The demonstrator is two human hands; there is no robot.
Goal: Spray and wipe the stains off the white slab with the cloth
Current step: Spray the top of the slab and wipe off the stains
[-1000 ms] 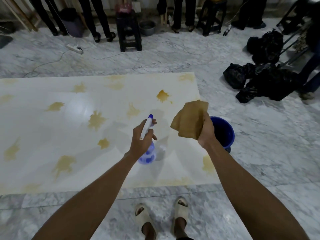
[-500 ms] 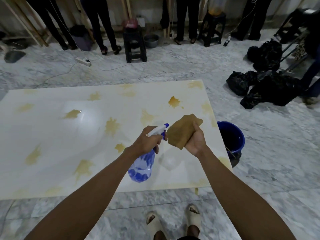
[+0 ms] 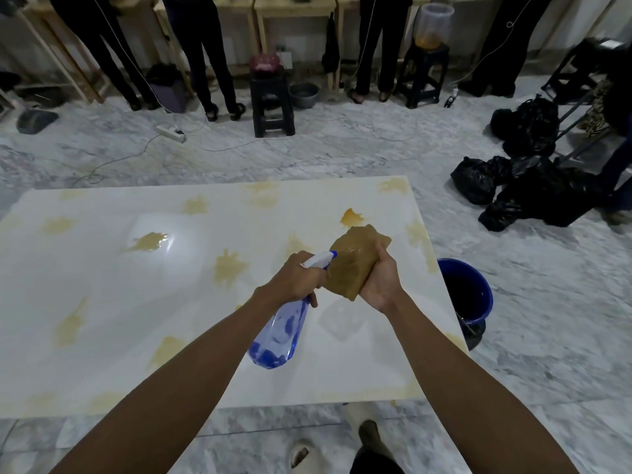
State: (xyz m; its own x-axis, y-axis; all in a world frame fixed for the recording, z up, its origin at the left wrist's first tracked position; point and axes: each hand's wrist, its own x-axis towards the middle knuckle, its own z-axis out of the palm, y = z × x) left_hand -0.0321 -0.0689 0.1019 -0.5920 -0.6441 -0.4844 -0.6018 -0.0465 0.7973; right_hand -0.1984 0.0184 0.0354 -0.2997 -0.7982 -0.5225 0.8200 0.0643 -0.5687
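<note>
At six o'clock, nearest the camera, two pale sandals (image 3: 301, 453) stand on the grey marble floor (image 3: 547, 336), one foot stepping forward; both bare forearms reach up from the lower corners toward the middle; the left hand (image 3: 295, 282) is wrapped around the neck of a clear blue spray bottle (image 3: 278, 336), whose body hangs tilted toward seven o'clock and whose white nozzle points toward two o'clock, right at the cloth (image 3: 352, 265); the right hand (image 3: 381, 285) is closed on that brown cloth, bunched and wet-looking, and holds it up just beside the nozzle, above the slab (image 3: 102, 285); the white slab lies flat on the floor, filling the view from nine o'clock to the centre, dotted with yellow stains (image 3: 229, 268) over most of its surface; at three o'clock a blue bucket (image 3: 475, 292) stands on the floor touching or just beside the slab's right edge; farther off at two o'clock lie black bags (image 3: 513, 193); at twelve o'clock a black stool (image 3: 272, 104) and several people's legs line wooden tables.
</note>
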